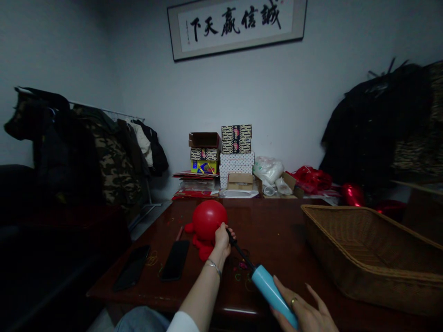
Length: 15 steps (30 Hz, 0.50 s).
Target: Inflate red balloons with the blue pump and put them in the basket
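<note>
A round, inflated red balloon [209, 216] sits over the near middle of the table. My left hand [223, 239] is closed at its near side, where the black end of a balloon pump meets it; the fingers hide the balloon's neck. The pump's light-blue barrel [272, 290] slants down to the right from a thin black rod. My right hand [306, 308] grips the lower barrel, thumb along it and some fingers stretched away. Small limp red balloons [205, 251] lie just below the round one.
Two dark phones [175, 260] [132, 267] and loose rubber bands [151, 258] lie left on the brown table [263, 216]. A wicker basket [367, 276] takes up the right side. Stacked boxes [237, 168] and plastic bags [268, 169] stand behind; coats [110, 157] hang left.
</note>
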Motion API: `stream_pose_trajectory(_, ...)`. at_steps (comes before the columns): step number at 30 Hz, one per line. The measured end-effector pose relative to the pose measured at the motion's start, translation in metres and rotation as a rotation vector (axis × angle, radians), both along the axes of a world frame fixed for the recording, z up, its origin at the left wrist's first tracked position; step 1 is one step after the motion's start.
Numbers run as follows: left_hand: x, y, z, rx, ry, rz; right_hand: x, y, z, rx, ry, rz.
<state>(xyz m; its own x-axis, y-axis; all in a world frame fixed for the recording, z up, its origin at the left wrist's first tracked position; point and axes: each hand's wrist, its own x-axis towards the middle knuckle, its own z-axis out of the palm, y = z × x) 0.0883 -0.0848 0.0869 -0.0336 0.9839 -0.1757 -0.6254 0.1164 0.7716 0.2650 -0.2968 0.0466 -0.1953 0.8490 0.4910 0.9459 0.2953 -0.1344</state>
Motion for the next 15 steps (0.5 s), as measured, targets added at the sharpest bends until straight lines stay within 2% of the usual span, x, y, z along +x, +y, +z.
stream_pose_trajectory(4, 0.006, -0.005, -0.002, -0.003, -0.013, -0.006, -0.028, 0.015, 0.026, -0.133, 0.124, -0.061)
stream_pose_trajectory(8, 0.013, -0.010, 0.000, -0.026, -0.035, -0.023, -0.050, 0.033, 0.045, -0.164, 0.187, -0.095)
stream_pose_trajectory(15, 0.010, -0.006, 0.000, -0.041, -0.007, -0.012, -0.063, 0.047, 0.052, -0.179, 0.175, -0.120)
